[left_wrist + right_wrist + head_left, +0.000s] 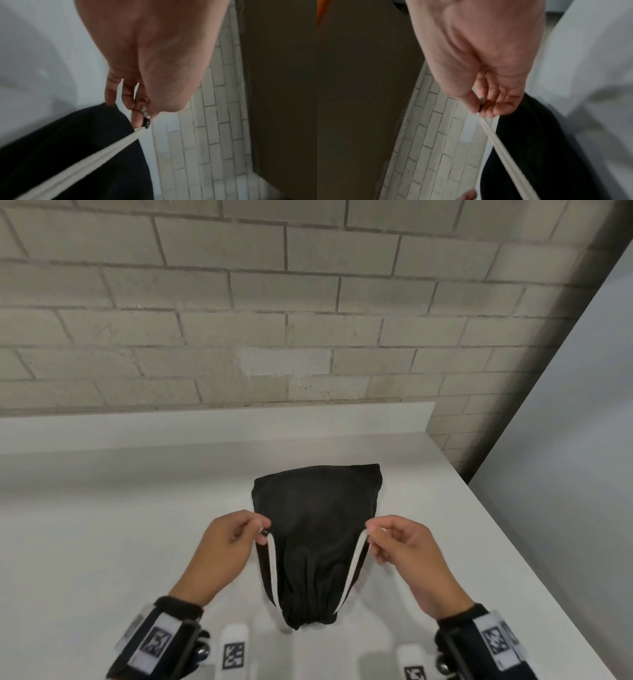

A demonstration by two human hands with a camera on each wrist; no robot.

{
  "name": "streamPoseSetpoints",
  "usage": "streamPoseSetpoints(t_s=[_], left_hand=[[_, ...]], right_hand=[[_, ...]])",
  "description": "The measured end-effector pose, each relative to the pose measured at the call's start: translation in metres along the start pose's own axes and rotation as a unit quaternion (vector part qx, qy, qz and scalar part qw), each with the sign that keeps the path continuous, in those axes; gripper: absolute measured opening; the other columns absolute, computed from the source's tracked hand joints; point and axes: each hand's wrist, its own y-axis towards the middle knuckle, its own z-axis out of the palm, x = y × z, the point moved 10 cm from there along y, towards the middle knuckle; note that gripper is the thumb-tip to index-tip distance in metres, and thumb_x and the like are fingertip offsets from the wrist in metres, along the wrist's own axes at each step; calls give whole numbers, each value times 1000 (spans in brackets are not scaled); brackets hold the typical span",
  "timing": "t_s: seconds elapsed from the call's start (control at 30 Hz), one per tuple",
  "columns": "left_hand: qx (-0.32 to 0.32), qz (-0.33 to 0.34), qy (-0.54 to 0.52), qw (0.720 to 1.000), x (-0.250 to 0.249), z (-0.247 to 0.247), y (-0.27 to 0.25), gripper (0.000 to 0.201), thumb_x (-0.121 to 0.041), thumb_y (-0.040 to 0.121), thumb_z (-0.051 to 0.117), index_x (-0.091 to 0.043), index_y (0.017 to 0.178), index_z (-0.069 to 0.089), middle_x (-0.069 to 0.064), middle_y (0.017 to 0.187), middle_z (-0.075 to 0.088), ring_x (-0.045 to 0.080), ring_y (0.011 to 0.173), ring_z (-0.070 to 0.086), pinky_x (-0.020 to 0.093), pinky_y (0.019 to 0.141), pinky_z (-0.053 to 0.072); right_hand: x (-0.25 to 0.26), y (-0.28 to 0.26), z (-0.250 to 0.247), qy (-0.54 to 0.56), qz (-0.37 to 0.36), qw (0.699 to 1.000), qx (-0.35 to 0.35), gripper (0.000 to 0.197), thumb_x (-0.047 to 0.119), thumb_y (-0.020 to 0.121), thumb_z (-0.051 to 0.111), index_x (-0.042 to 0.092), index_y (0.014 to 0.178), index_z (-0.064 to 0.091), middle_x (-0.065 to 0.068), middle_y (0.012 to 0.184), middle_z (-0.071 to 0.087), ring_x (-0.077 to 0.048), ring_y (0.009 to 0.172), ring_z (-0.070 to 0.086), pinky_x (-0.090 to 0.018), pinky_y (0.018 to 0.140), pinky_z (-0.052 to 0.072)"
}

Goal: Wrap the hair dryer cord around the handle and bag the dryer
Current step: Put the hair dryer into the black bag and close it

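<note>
Black cloth drawstring bag [317, 539] lies bulging on the white countertop [102, 525], its gathered mouth toward the person, between both hands. No readable writing shows on it; the black-and-white square markers on the wrist straps [156, 645] carry patterns, not words. The left hand [224, 546] pinches the left white drawstring [272, 570] at a small black bead, the right hand [407, 553] pinches the right white drawstring [352, 570], both cords taut. The dryer itself is hidden from sight.
</note>
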Motion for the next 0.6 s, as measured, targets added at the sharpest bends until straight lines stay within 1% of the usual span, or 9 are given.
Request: streamPoseSetpoints(t_s=[0.1, 0.17, 0.23, 0.3, 0.37, 0.43, 0.47, 0.53, 0.6], left_hand=[[3, -23, 0, 1000, 10, 26, 20, 22, -20, 97, 58, -21, 79, 71, -3, 71, 73, 1, 72, 67, 19, 75, 47], [5, -32, 19, 999, 20, 38, 25, 25, -22, 96, 61, -20, 73, 71, -3, 67, 72, 4, 67, 67, 23, 75, 49], [12, -40, 33, 999, 27, 47, 23, 27, -24, 94, 64, -21, 68, 70, -5, 63, 70, 1, 62, 65, 20, 70, 48], [10, -54, 38, 998, 36, 53, 18, 20, -28, 90, 70, -24, 71, 69, -9, 65, 70, -2, 64, 65, 18, 69, 51], [-35, -62, 56, 996, 42, 48, 12, 14, -39, 83, 76, -27, 82, 68, -13, 85, 68, 1, 81, 64, 26, 84, 55], [-58, -104, 86, 989, 52, 45, 8, 38, -50, 77, 77, -28, 103, 60, -8, 110, 52, 11, 101, 54, 33, 100, 48], [-50, -139, 77, 986, 60, 47, 6, 52, -51, 76, 78, -26, 114, 53, -5, 117, 44, 14, 105, 49, 34, 102, 44], [-14, -209, 11, 978, 69, 55, 1, 75, -48, 75, 81, -18, 131, 41, 1, 128, 43, 18, 109, 51, 34, 103, 46], [18, -260, -76, 962, 73, 67, -3, 88, -42, 72, 85, -15, 139, 35, 5, 135, 49, 24, 116, 56, 39, 104, 48]], right_hand=[[-21, 20, 19, -19, 36, 998, -41, 10, 14, 88, 67, 20, 87, 75, 0, 80, 74, -11, 75, 66, -22, 68, 52], [-32, 26, 26, -64, 32, 995, -68, 8, 18, 86, 70, 22, 80, 74, 3, 79, 74, -11, 79, 68, -22, 72, 53], [-39, 27, 29, -97, 22, 990, -99, 8, 23, 82, 75, 23, 75, 73, 5, 74, 73, -13, 77, 69, -26, 74, 54], [-49, 24, 26, -112, 37, 985, -127, 10, 31, 77, 80, 25, 72, 73, 11, 73, 72, -11, 78, 68, -29, 77, 55], [-56, 23, 20, -114, 61, 979, -157, 19, 38, 71, 83, 25, 77, 70, 9, 82, 69, -13, 84, 65, -31, 80, 53], [-66, 24, 17, -84, 113, 976, -163, 42, 39, 68, 85, 21, 96, 59, 3, 101, 59, -18, 93, 59, -29, 83, 48], [-71, 25, 20, -54, 141, 977, -149, 54, 37, 69, 85, 20, 106, 50, 2, 106, 53, -19, 96, 56, -29, 84, 47], [-82, 28, 33, 9, 188, 977, -98, 68, 35, 69, 85, 19, 116, 39, 5, 104, 55, -17, 96, 57, -30, 87, 48], [-94, 32, 46, 45, 217, 974, -50, 78, 44, 57, 88, 13, 117, 49, 3, 105, 67, -19, 98, 65, -36, 93, 53]])
